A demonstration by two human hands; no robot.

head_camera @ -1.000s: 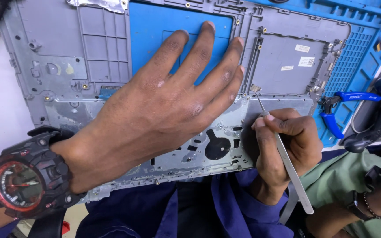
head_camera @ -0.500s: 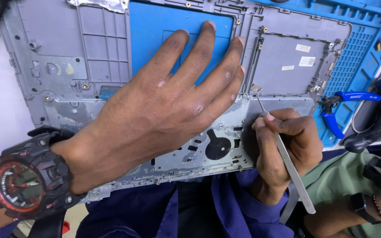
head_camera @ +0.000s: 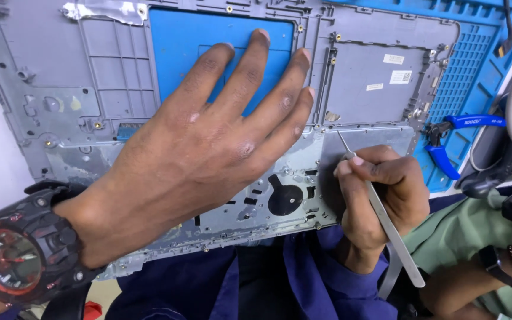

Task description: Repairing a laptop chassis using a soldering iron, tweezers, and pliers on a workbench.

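Across the middle of the view, the left hand [head_camera: 208,148] lies flat and palm down on a grey laptop chassis [head_camera: 66,89], fingers spread wide and straight, their tips reaching onto the blue rectangular opening in the shell; it grips nothing, only presses down on the metal. Its wrist bears a bulky black and red watch [head_camera: 22,258]. Low at the right, the right hand [head_camera: 380,201] is curled tight round slim metal tweezers [head_camera: 380,216], thumb and forefinger pinching them near the tip, the other fingers folded under. Those tweezers slant up and to the left, with the point touching the chassis just beside a seam at the edge of a flat grey panel, while the long end juts down past the heel of the hand. Near that spot sits a round black cutout [head_camera: 284,198] in the metal plate. Under the chassis lies a blue work mat [head_camera: 475,77] with a ribbed grid, covering the tabletop, and blue-handled cutters [head_camera: 451,133] rest on it just right of the chassis. Dark blue cloth shows along the near edge below. Further right, another person's forearm in a green sleeve [head_camera: 463,231] appears, with a dark wristband and a beaded bracelet.
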